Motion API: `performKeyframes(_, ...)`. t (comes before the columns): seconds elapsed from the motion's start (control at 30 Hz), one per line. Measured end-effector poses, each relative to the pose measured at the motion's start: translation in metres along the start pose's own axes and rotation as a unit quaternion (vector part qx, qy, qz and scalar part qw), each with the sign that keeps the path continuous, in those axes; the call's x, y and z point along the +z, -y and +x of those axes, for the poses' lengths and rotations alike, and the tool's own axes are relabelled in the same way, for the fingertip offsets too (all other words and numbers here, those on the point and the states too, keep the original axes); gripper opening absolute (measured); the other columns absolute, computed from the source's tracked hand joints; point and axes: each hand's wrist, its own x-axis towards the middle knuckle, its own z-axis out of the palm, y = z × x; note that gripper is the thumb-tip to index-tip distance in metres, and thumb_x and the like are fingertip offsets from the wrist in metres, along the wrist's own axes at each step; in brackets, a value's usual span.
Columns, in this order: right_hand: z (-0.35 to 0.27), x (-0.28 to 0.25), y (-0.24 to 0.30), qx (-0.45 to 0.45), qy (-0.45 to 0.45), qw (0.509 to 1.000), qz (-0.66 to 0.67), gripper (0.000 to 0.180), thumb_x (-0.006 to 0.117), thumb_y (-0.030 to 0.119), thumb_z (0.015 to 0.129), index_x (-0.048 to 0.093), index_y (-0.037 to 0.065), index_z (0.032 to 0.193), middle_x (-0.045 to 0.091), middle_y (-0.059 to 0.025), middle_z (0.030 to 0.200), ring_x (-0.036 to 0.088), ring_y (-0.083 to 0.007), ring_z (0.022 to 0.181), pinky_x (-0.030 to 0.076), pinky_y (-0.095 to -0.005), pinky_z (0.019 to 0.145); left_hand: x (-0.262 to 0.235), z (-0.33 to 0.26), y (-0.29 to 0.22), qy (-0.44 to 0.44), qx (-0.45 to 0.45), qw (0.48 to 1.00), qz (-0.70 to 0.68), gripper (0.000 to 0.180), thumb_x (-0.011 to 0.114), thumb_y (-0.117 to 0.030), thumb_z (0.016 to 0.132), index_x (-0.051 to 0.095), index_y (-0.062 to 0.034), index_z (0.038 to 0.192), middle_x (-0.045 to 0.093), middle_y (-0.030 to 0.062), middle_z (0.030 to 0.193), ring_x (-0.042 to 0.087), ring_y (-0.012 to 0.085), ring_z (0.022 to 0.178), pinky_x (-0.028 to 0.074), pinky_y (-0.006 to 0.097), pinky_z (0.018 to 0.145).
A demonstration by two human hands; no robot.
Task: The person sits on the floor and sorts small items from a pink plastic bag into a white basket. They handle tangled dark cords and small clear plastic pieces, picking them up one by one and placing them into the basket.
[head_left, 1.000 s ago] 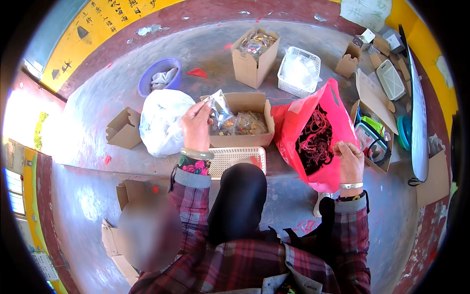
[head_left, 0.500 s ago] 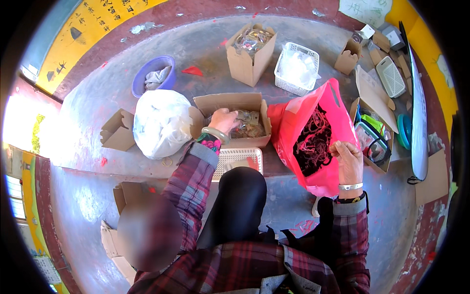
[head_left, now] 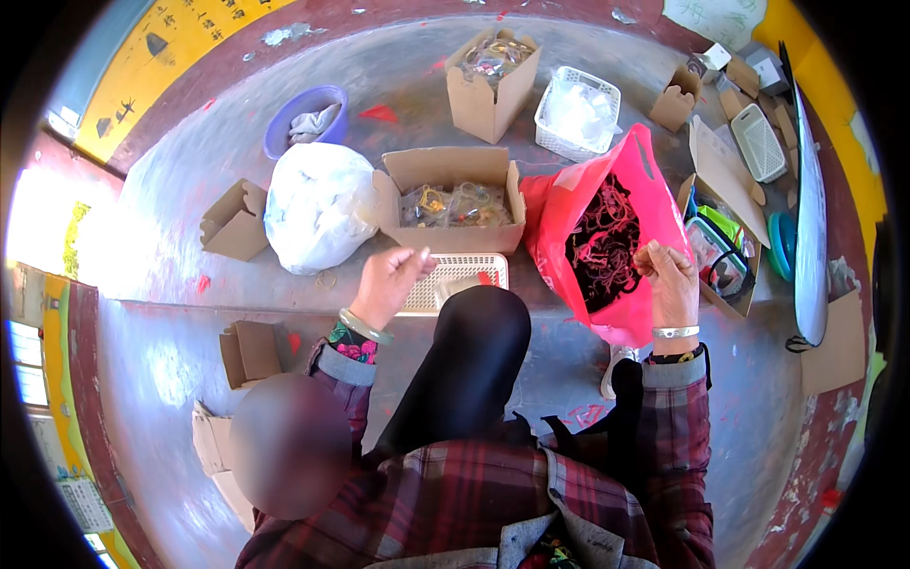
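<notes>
Pink bag [head_left: 607, 237], open, holding dark cords.
Right hand [head_left: 668, 284] is gripping the bag's near rim; left hand [head_left: 389, 280] is hovering empty, fingers loosely curled, left of the bag.

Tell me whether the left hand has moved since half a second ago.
Yes. The left hand has pulled back from inside the open cardboard box toward the body, now over the white basket.

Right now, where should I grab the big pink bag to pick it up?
Probably by its top rim, from the side nearest you. The pink bag stands open and slumped, full of dark tangled strands, so its soft sides would sag. The right hand already pinches the near rim; the opposite rim, by the handle cut-out, looks free for the left hand.
</notes>
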Motion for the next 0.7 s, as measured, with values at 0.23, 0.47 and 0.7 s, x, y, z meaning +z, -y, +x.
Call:
performKeyframes(0.23,-0.025,0.011,-0.014,-0.007,0.026,0.995,-0.094,0.018,0.061,0.017,0.083,0.066,0.001,0.076,0.064,-0.0051,0.073,0.056,-0.0099,0.067,0.043,-0.0237,0.063,0.038,-0.052,0.076,0.185,0.044,0.944,0.269,0.031,0.046,-0.013,0.09,0.051,0.0004,0.117,0.063,0.0145,0.102,0.061,0.02,0.09,0.047,0.031,0.081)
performKeyframes(0.47,-0.084,0.045,-0.043,-0.103,0.223,0.932,-0.265,0.016,0.06,0.011,0.082,0.063,-0.004,0.077,0.063,-0.0075,0.078,0.057,-0.014,0.07,0.045,-0.0266,0.068,0.081,-0.074,0.137,0.218,0.117,0.963,0.105,0.049,0.039,-0.004,0.083,0.037,-0.0045,0.132,0.05,0.0227,0.122,0.051,0.034,0.11,0.037,0.036,0.097)
performKeyframes(0.7,-0.083,0.044,-0.048,-0.074,0.224,0.939,-0.249,0.016,0.06,0.011,0.082,0.063,-0.004,0.078,0.062,-0.0092,0.076,0.057,-0.0158,0.071,0.044,-0.0262,0.065,0.058,-0.031,0.136,0.18,0.051,0.971,0.152,0.032,0.053,-0.012,0.082,0.057,-0.0079,0.113,0.06,0.0191,0.105,0.06,0.0315,0.094,0.046,0.035,0.084)
